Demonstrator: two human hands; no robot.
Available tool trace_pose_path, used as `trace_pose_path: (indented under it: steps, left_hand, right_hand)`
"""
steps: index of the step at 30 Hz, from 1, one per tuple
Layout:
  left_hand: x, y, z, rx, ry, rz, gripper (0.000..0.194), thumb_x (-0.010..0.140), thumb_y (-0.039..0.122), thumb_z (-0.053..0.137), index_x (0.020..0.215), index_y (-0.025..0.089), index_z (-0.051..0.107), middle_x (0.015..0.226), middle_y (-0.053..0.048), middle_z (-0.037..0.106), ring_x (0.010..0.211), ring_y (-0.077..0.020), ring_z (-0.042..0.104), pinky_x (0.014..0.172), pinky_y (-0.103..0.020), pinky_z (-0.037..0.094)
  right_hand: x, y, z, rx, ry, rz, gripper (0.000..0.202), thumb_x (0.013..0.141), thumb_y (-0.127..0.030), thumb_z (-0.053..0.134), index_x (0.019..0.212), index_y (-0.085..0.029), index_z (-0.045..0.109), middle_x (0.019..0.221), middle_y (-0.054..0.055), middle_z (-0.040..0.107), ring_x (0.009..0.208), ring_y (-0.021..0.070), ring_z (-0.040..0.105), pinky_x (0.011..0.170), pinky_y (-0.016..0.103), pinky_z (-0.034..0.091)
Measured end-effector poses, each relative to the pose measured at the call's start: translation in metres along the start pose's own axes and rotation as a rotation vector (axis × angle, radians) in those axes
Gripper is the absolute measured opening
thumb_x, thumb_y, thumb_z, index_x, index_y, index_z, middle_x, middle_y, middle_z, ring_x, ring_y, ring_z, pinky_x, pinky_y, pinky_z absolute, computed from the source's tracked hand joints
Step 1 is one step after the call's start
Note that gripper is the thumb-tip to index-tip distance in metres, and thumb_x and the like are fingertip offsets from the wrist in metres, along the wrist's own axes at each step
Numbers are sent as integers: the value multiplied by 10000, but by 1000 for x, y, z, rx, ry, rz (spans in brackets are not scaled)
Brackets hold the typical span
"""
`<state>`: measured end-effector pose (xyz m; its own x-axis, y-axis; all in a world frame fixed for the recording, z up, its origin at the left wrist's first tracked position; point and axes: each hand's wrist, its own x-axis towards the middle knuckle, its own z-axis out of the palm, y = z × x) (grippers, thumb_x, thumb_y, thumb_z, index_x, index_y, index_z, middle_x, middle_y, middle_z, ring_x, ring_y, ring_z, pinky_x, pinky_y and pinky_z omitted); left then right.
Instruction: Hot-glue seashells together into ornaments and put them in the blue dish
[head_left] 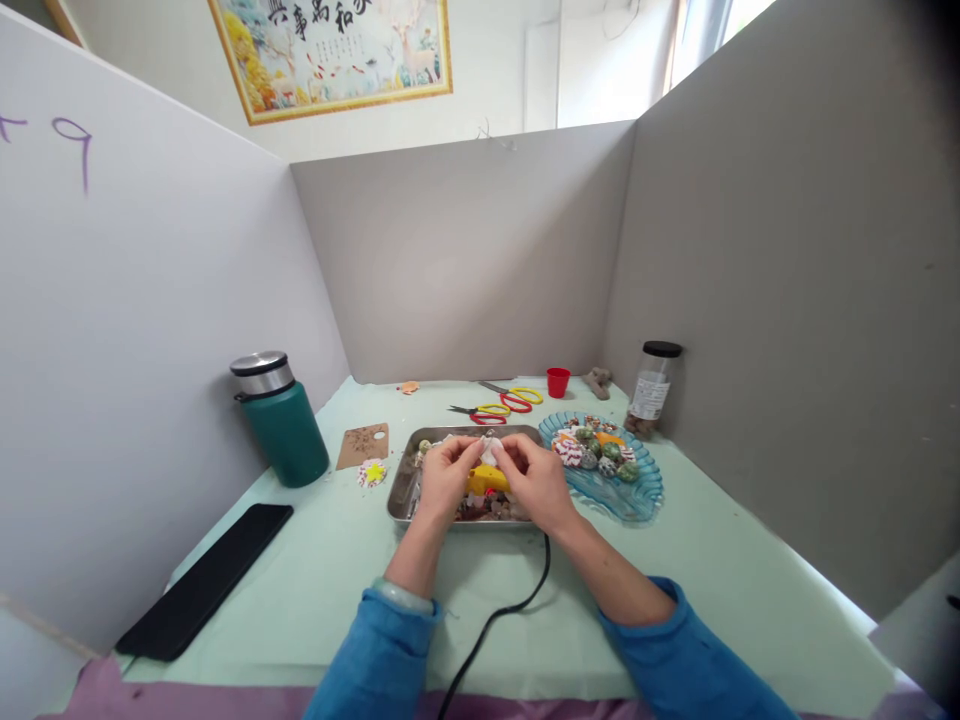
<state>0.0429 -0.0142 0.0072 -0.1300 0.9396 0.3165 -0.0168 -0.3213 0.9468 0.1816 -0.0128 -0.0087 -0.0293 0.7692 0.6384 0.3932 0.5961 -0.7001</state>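
My left hand and my right hand meet above a metal tray. Between their fingertips they pinch a small white piece, whose kind I cannot make out. Below it in the tray lies a yellow tool, partly covered by my hands; a black cord runs from the tray toward me. Small brown and pale bits fill the front of the tray. Much of the tray's middle is hidden behind my hands.
Right of the tray is a blue scalloped plate with patterned balls. Behind are scissors, a red cup and a black-lidded jar. A green bottle, brown card, star-topped disc and black slab lie left. Panels enclose the table.
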Motion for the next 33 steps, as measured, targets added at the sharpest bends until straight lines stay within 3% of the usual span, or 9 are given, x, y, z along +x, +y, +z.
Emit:
trace_pose_path:
  steps: [7,10,14,18,26,33]
  left_hand:
    - [1,-3,0,35,-73,-13,313,744,438,637,758,133,704,652,-25,621,619,-132,531,620,-240,432]
    - [1,-3,1,26,-71,-1,274,700,400,687,796,144,707,685,-18,633,617,-124,526,608,-231,423]
    - [0,-2,-1,-8,-55,-4,240,678,376,707,696,138,689,626,-7,604,603,-115,506,597,-223,411]
    - [1,-2,-3,-30,-13,-26,265,668,386,717,738,131,718,645,-14,617,606,-115,511,604,-227,418]
    - [2,-3,-1,-91,-62,-130,371,625,408,743,867,126,740,747,-41,669,620,-115,545,603,-229,434]
    - [2,-6,-3,-61,-50,-53,276,655,384,733,730,121,697,643,-9,624,590,-99,525,593,-210,423]
  right_hand:
    - [1,-1,0,-40,18,6,231,882,-367,490,766,-198,597,620,-1,617,524,129,519,526,236,393]
    - [0,0,1,-61,-14,-13,234,883,-366,486,764,-202,601,621,-2,622,526,128,524,519,235,383]
    - [-1,2,1,-73,-27,-14,235,886,-376,485,785,-204,610,611,-9,617,530,126,527,528,233,386]
    - [0,2,0,-81,-33,2,246,874,-398,509,762,-200,603,612,-11,617,530,121,526,529,226,383]
    - [0,2,2,-79,14,37,242,854,-366,521,679,-199,540,565,-21,562,510,117,492,533,227,369]
    - [0,5,1,-130,-32,10,240,860,-355,511,688,-197,566,577,-28,560,523,111,481,547,228,345]
